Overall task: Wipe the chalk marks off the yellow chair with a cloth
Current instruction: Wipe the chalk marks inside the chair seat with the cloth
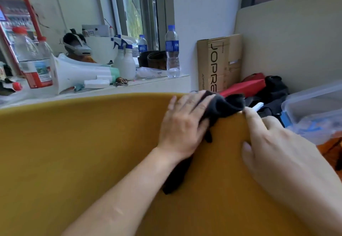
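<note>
Left hand (183, 126) pressing straight fingers (190, 102) on cloth (222, 106), cloth lying over chair (83, 152) edge, right hand (277, 152) resting just beside, fingers wide.

Chair (92, 152) nearest. Cloth (220, 110) on chair's top edge, under left hand (183, 124); right hand (273, 147) just right of cloth. Worktop (148, 85) behind chair, carrying megaphone (77, 73) and bottle (172, 50). Box (218, 63) right of worktop, probably on floor.

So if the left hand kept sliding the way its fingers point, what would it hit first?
The left hand, flat on the cloth, would clear the rim of the chair and probably meet the cardboard box behind; depth is unclear.
</note>
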The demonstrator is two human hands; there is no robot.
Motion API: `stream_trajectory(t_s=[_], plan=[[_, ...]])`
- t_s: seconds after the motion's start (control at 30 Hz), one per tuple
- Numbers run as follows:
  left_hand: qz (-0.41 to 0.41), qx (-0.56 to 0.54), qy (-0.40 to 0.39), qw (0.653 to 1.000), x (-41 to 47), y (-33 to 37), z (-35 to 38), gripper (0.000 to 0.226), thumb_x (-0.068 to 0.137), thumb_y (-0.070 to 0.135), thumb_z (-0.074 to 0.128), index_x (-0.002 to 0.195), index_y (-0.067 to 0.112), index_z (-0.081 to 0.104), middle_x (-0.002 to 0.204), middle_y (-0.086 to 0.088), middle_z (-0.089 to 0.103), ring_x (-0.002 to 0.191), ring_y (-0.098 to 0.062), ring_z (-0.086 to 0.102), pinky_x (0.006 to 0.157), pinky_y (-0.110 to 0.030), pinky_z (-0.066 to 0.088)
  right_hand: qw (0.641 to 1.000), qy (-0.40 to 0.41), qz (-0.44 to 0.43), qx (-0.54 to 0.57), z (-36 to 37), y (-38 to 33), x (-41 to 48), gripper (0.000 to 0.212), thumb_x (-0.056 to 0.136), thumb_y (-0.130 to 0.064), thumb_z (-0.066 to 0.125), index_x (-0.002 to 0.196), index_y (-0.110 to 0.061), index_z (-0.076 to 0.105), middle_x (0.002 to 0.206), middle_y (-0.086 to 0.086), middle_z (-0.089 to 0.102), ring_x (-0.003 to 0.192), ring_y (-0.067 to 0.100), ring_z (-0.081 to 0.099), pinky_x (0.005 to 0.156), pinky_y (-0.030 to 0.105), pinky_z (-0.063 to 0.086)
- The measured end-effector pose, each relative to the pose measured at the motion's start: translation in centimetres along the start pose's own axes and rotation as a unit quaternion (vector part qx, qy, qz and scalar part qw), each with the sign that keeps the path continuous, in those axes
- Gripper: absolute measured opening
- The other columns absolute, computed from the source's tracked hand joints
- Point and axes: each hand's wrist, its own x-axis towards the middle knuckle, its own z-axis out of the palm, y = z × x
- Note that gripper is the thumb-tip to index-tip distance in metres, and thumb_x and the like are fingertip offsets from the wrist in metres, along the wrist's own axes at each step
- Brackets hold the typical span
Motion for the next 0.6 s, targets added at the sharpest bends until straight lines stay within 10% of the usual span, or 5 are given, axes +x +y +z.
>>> stream_trajectory(t_s=[0.13, 0.33, 0.53, 0.6], plan=[[-0.272, 0.088, -0.062, 0.956, 4.1, -7.9, -3.6, 0.044, 0.094, 0.044, 0.029, 0.082, 0.015, 0.060, 0.081, -0.006, 0.063, 0.087, -0.028, 0.059, 0.111, -0.051, 0.023, 1.000, 0.017, 0.006, 0.015, -0.6, -0.5, 0.1, 0.063, 0.096, -0.035, 0.031, 0.147, -0.022, -0.003, 0.121, 0.001, 0.046, 0.089, 0.017, 0.057, 0.063, 0.027, 0.047], [-0.145, -0.029, -0.095, 0.984, 5.5, 2.8, -2.3, 0.040, 0.091, 0.042, 0.034, 0.070, 0.018, 0.059, 0.073, -0.004, 0.063, 0.078, -0.025, 0.055, 0.104, -0.039, 0.030, 0.975, 0.075, 0.054, 0.200, -1.2, -0.7, 0.3, 0.052, 0.083, -0.019, 0.051, 0.129, -0.027, 0.028, 0.105, -0.003, 0.030, 0.068, 0.019, 0.040, 0.058, 0.034, 0.034], [0.026, -0.168, -0.067, 0.983, 0.4, 11.1, -1.8, 0.034, 0.087, 0.038, 0.048, 0.098, 0.014, 0.070, 0.106, -0.001, 0.069, 0.108, -0.020, 0.057, 0.108, -0.043, 0.032, 0.722, 0.130, 0.149, 0.663, -1.8, 3.3, -1.3, 0.050, 0.060, -0.001, 0.050, 0.100, -0.026, 0.066, 0.093, -0.008, 0.067, 0.082, 0.005, 0.060, 0.068, 0.021, 0.045], [0.042, -0.189, -0.075, 0.978, -0.5, 11.7, -2.3, 0.036, 0.087, 0.038, 0.050, 0.104, 0.012, 0.070, 0.112, -0.002, 0.067, 0.114, -0.021, 0.055, 0.108, -0.045, 0.032, 0.708, 0.059, 0.135, 0.690, -1.9, 4.7, -2.9, 0.052, 0.071, 0.003, 0.051, 0.108, -0.030, 0.067, 0.099, -0.007, 0.070, 0.088, 0.006, 0.063, 0.073, 0.022, 0.049]])
